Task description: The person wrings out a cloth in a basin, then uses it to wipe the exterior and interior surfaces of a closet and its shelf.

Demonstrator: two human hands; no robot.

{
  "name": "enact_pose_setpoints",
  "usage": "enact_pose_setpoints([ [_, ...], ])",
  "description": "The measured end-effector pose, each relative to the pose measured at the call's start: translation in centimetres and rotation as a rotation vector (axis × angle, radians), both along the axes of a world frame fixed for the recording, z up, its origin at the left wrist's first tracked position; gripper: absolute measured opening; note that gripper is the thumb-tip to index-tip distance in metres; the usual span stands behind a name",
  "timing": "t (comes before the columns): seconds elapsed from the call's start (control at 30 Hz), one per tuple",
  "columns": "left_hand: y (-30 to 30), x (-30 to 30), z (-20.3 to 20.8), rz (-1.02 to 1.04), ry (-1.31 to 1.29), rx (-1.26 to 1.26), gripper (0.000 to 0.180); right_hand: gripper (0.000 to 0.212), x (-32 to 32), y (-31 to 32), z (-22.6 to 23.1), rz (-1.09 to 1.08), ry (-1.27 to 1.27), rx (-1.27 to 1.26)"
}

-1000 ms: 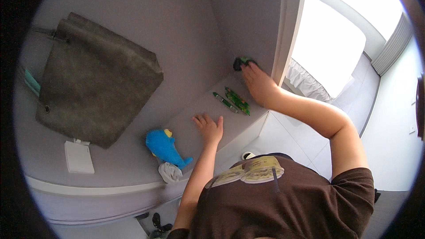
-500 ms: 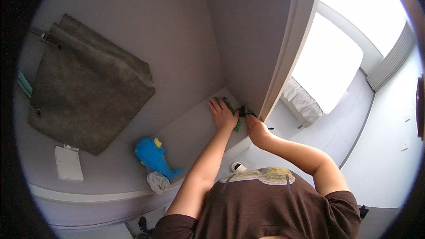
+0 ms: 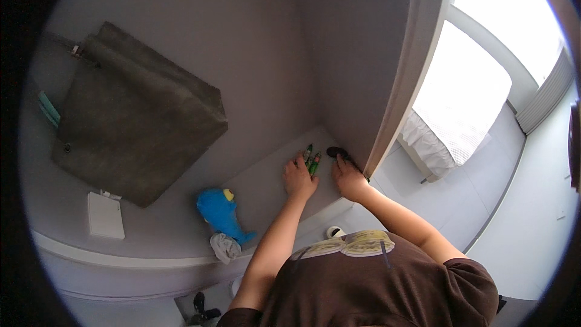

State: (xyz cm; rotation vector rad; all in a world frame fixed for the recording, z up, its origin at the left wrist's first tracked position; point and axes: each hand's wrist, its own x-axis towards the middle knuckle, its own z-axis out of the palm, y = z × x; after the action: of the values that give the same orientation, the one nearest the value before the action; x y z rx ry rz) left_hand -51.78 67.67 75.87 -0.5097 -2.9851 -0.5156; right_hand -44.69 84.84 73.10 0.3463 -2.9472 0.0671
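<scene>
On the grey ledge in the corner, my left hand (image 3: 299, 180) is curled around several slim green pieces (image 3: 313, 162), thumb on one side and fingers on the other. Pinkish and pale spots show on them; their kind is unclear. Just to the right, my right hand (image 3: 347, 179) is closed over a long dark object (image 3: 334, 152) with a rounded end, lying along the side wall. Its exact kind is hard to make out. A bit of green shows by my right wrist. Left of my forearm lies a blue plush toy (image 3: 219, 212) with a yellow patch.
A crumpled grey cloth (image 3: 226, 248) lies beside the toy. A large grey-brown bag (image 3: 145, 115) hangs on the left, above a white flat box (image 3: 105, 215). A door frame (image 3: 404, 72) borders the ledge; beyond it stands a white-covered bed (image 3: 463, 91). A pale slipper (image 3: 334, 231) is below.
My hands have moved apart, and the green pieces show more plainly between my left fingers. The dark object's rounded end now shows ahead of my right hand. The whole view has shifted slightly.
</scene>
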Motion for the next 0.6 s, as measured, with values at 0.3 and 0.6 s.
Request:
enact_pose_setpoints([
  [0.3, -3.9, -0.4, 3.1, 0.228, -0.31, -0.121, 0.089, 0.043, -5.1, -1.1, 0.7, -0.087, -0.049, -0.461],
  [0.6, -8.9, 3.4, 2.5, 0.274, -0.393, 0.546, 0.085, 0.056, -11.7, -4.8, 20.2, 0.013, 0.946, -0.829],
])
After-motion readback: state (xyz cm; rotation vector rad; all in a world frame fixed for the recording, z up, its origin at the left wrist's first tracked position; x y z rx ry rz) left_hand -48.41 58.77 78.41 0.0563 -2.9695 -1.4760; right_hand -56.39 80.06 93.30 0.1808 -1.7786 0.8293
